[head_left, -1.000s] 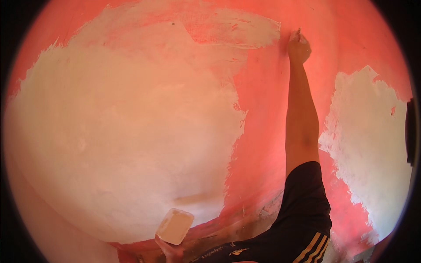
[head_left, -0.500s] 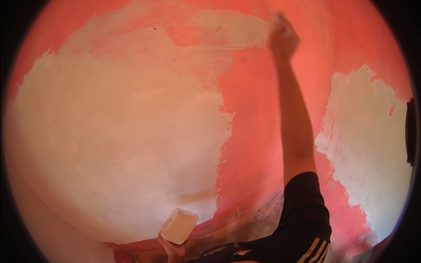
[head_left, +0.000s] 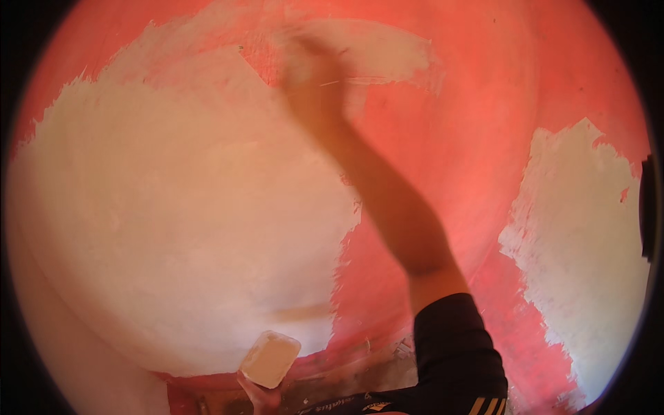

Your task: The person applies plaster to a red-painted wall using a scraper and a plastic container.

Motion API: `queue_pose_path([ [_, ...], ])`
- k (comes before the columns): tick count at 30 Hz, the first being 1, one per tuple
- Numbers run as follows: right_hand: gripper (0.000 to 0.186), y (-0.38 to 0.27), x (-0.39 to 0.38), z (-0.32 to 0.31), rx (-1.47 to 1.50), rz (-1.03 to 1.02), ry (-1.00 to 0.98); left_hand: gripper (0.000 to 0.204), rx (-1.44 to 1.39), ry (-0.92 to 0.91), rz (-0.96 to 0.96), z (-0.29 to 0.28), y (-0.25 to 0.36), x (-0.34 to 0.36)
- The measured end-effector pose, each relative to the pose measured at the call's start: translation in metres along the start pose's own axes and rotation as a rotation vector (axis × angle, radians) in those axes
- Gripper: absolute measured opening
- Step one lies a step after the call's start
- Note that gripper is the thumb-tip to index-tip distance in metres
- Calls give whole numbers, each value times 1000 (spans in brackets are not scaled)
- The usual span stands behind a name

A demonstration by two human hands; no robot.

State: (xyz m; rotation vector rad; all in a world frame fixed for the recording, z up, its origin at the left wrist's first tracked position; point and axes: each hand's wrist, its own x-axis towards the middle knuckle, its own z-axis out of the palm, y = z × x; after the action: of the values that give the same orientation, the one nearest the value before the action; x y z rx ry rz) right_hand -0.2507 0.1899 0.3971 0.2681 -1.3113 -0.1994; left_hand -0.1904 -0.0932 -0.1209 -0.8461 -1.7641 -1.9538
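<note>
My left hand (head_left: 260, 395), low in the view, is closed around the near end of a pale rectangular tray (head_left: 271, 359). The tray's face looks coated in a cream-coloured paste. High up, my right hand (head_left: 315, 79) is against or just off the red wall (head_left: 398, 149), at the upper patch of cream coating (head_left: 387, 52). Motion smears it, but its fingers look curled into a fist. A dark blur shows at its top, and whatever it grips cannot be made out. A large cream patch (head_left: 173, 187) covers the wall on the left.
Another pale patch (head_left: 574, 228) with ragged edges covers the wall on the right. A dark object (head_left: 648, 207) stands at the far right rim. Along the wall's lower edge runs a brownish, rough strip (head_left: 373, 370).
My right hand has swept left along the upper cream patch, and its arm now slants leftward. My left hand with the tray sits slightly further left in view.
</note>
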Motion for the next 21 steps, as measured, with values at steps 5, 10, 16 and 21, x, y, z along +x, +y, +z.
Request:
queue_pose_path([
  [5, 34, 203, 7, -134, -255, 480, 250, 63, -1070, 60, -981, -19, -33, -9],
  [10, 35, 230, -12, -70, -812, -76, 228, 72, -740, 111, -799, -1, 23, 13],
  [16, 37, -89, 0, 50, 18, 88, -269, 68, -1064, 140, -875, -52, -13, 8],
  [21, 22, 47, 11, -22, -205, 84, 201, 68, -851, 271, -827, -54, 11, 21],
])
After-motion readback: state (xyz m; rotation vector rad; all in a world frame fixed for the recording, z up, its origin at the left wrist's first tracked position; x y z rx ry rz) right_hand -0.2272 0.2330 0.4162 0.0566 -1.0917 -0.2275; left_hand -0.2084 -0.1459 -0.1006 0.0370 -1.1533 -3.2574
